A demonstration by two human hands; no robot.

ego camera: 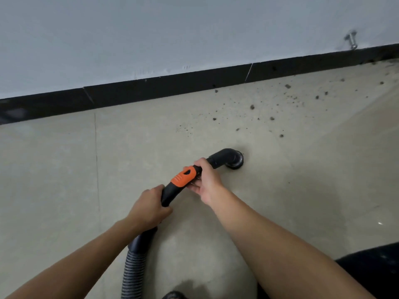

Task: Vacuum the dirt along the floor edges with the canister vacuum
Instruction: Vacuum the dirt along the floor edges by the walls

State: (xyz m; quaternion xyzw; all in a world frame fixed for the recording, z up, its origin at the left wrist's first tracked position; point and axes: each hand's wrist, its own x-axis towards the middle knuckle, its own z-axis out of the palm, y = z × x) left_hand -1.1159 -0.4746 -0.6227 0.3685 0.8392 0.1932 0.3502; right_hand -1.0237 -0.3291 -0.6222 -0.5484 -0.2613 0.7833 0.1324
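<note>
The left hand [149, 209] is closed in a full fist round the lower end of the black handle [167, 195], just above where the ribbed hose [132, 270] joins it; the right hand [207, 180] curls round the front end of the same handle, thumb on top, fingers underneath, just beside the orange grip [183, 175]. Two hands, one handle, one hose, one orange grip; one bent black nozzle [232, 159] sits mouth-down on the beige floor [64, 169], just ahead of the right hand and apart from the black skirting board [172, 87]. The dirt [252, 107] lies scattered between nozzle and skirting, thicker to the right; well over a dozen crumbs, too many and too small to count exactly. One metal fitting [351, 41] sticks out of the white wall [151, 29].
</note>
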